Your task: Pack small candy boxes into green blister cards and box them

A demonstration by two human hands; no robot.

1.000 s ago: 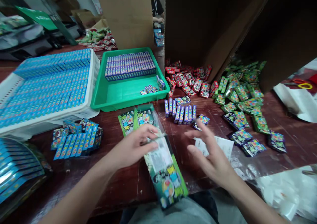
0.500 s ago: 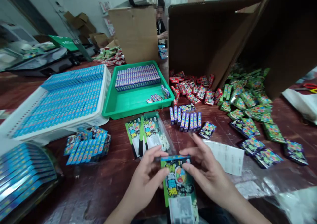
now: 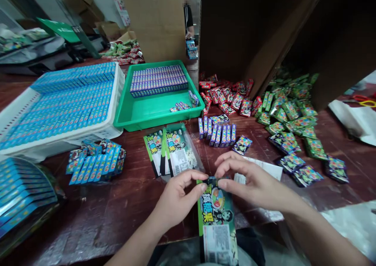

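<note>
My left hand (image 3: 176, 199) and my right hand (image 3: 249, 181) both pinch the top edge of a green printed packet (image 3: 216, 219) that hangs over the near table edge toward my lap. Just beyond my left hand lie more green packets (image 3: 170, 150) under clear film. A row of small purple boxes (image 3: 216, 131) stands past my right hand, with a white paper slip (image 3: 272, 172) beside my right fingers.
A green tray (image 3: 147, 115) holds rows of purple boxes. A white tray (image 3: 114, 129) at left is packed with blue boxes. Loose blue boxes (image 3: 95, 162) lie near it. Red packs (image 3: 226, 95) and green packs (image 3: 289, 113) spill from a big cardboard box (image 3: 249, 31). A person stands behind.
Both hands came together on the packet's top edge. My right hand went from open and spread to pinching it. The packet now lies upright between my hands.
</note>
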